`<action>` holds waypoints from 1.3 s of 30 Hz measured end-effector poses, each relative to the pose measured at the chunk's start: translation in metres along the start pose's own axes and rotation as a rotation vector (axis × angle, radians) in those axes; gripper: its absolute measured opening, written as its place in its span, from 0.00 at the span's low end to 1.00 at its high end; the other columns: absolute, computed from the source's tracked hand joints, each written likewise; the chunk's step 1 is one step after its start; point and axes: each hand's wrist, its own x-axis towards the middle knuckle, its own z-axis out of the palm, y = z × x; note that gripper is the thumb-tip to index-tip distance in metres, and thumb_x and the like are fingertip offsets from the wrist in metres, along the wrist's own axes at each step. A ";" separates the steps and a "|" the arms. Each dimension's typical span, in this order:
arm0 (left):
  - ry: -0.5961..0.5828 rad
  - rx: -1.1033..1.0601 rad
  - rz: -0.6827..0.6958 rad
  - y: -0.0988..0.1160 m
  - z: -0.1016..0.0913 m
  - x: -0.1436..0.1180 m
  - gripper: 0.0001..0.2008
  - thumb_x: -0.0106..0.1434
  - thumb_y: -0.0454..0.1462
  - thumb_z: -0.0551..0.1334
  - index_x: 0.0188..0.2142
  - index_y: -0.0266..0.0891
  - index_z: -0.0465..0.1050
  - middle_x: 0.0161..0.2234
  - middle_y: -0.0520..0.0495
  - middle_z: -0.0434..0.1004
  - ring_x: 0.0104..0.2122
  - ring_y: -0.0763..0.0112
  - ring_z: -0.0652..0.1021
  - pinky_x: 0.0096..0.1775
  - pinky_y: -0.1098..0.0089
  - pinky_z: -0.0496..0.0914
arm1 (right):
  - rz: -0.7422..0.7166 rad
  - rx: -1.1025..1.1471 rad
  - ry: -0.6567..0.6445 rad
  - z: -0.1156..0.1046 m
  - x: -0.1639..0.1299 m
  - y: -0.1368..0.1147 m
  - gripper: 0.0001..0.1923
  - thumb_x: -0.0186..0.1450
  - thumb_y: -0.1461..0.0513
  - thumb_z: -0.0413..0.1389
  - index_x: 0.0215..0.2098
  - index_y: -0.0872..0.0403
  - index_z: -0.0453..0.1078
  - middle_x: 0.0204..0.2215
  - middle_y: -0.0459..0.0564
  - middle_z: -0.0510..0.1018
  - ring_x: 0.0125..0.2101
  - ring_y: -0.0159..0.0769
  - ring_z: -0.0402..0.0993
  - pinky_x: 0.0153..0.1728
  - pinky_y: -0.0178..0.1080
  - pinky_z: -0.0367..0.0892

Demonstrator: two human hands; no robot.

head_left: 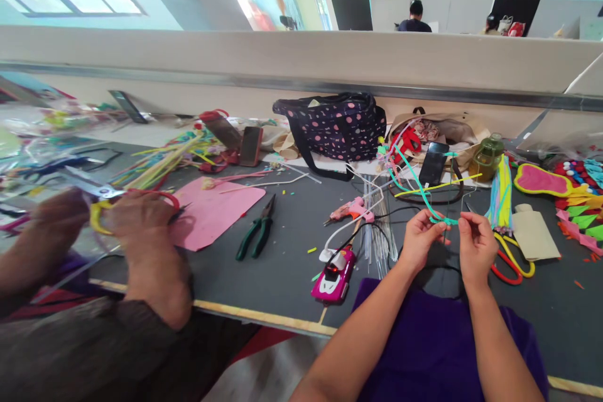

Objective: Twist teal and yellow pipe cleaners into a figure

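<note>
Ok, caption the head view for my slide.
Both hands, left hand and right hand, pinch a teal pipe cleaner over a cluttered grey craft table.

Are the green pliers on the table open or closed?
Closed: on the pliers the jaws meet at the tip, and the green handles lie only slightly apart.

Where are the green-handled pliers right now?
The pliers lie on the dark table, left of centre, beside the pink sheet.

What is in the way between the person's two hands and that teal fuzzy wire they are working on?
Nothing visible. The left hand and the right hand both pinch the teal wire directly, just above the dark table. The pink glue gun lies off to the left, apart.
</note>
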 end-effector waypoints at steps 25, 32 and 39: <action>0.043 0.093 0.100 0.000 -0.004 0.000 0.17 0.50 0.41 0.71 0.36 0.38 0.70 0.32 0.51 0.71 0.28 0.75 0.72 0.29 0.74 0.70 | 0.505 0.411 -0.216 0.004 0.005 0.016 0.15 0.52 0.53 0.65 0.29 0.56 0.73 0.22 0.42 0.72 0.20 0.27 0.63 0.21 0.32 0.60; 0.096 0.496 0.360 0.000 -0.011 0.001 0.10 0.57 0.42 0.66 0.35 0.39 0.79 0.30 0.49 0.66 0.30 0.73 0.67 0.31 0.73 0.62 | 0.373 0.212 -0.175 0.003 0.004 0.020 0.14 0.55 0.52 0.62 0.30 0.56 0.72 0.22 0.43 0.72 0.21 0.28 0.62 0.23 0.32 0.59; 0.024 0.402 0.248 0.001 -0.012 0.004 0.13 0.55 0.44 0.68 0.38 0.40 0.80 0.27 0.52 0.62 0.27 0.75 0.63 0.30 0.73 0.58 | 0.299 0.067 -0.239 0.003 0.001 0.017 0.15 0.58 0.51 0.59 0.32 0.55 0.72 0.24 0.45 0.74 0.24 0.30 0.64 0.26 0.34 0.60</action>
